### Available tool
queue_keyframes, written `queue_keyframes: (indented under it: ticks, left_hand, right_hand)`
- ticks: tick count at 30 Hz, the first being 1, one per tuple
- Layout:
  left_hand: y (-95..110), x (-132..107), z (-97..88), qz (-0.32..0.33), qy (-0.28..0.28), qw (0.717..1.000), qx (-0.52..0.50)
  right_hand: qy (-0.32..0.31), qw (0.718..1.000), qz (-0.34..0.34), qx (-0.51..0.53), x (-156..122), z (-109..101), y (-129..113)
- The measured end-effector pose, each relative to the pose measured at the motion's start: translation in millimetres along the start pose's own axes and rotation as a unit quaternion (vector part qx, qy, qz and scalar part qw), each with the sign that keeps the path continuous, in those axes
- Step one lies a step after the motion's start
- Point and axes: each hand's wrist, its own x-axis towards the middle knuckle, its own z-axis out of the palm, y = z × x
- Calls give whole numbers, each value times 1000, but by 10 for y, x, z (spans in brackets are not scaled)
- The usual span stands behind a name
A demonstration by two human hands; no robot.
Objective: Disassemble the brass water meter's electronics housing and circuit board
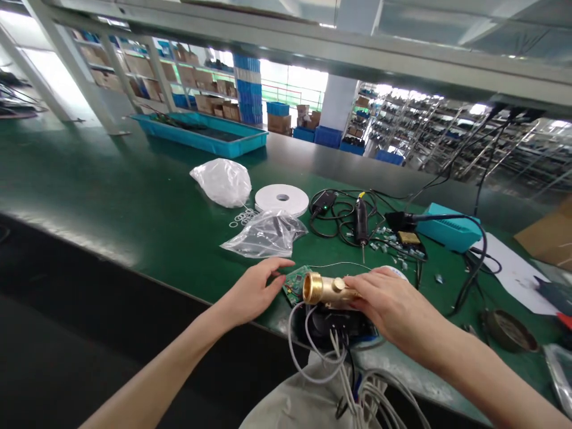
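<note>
My right hand (395, 304) is wrapped over a brass pipe fitting (328, 289) whose threaded open end points left. Under the fitting sits a black housing (344, 323), with grey and white cables (308, 369) hanging from it over the table's front edge. To the left, my left hand (252, 292) has its thumb and index finger apart. Its fingertips are close to a green circuit board (292, 285); whether they touch it I cannot tell. Part of the board is hidden behind the fitting.
Beyond the hands lie a clear plastic bag (268, 233), a white tape roll (282, 199), a white bag (223, 182) and an electric screwdriver (361, 220) with coiled cable. A teal soldering stand (449, 227) and a round tin (509, 330) are on the right; a blue tray (201, 134) stands behind.
</note>
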Motion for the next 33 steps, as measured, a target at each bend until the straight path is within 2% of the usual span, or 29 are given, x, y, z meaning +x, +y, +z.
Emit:
queue_keyframes:
  ticks: [3,5,9,12,15,18,20,23,26,29,31,33]
  left_hand:
    - [-21,-98,112,95,-35,995,11]
    - [-44,-103,195,133,-46,989,34]
    - [-54,24,286,125,-54,983,121]
    - [-71,217,276,119,-62,975,175]
    - [-151,462,243,134,-53,970,195]
    - [-242,647,192,161,-67,967,187]
    - [-265,673,136,175,-89,964,181]
    - [-229,558,33,172,-95,966,166]
    - [-185,341,-24,151,-43,979,128]
    - [-223,132,12,104,36,990,90]
    - [-295,33,71,84,105,988,81]
    - [-381,-27,135,88,162,978,102]
  right_hand:
    - [24,1000,-8,7,-50,40,26]
    - [49,999,-19,2,-94,63,60]
    - [69,997,-43,-9,-156,80,122]
    - [51,997,-51,-16,-141,71,128]
    - [23,997,-64,-27,-29,60,93]
    - [-4,996,-84,-32,153,69,43]
    - [-21,996,-83,-24,259,86,20]
    - [-48,996,-72,-3,334,95,13]
    - [-81,995,-55,31,339,15,56]
    - [-117,982,-16,146,399,-155,225]
    - [-103,968,58,221,514,-241,448]
    - [-41,957,171,232,680,-244,748]
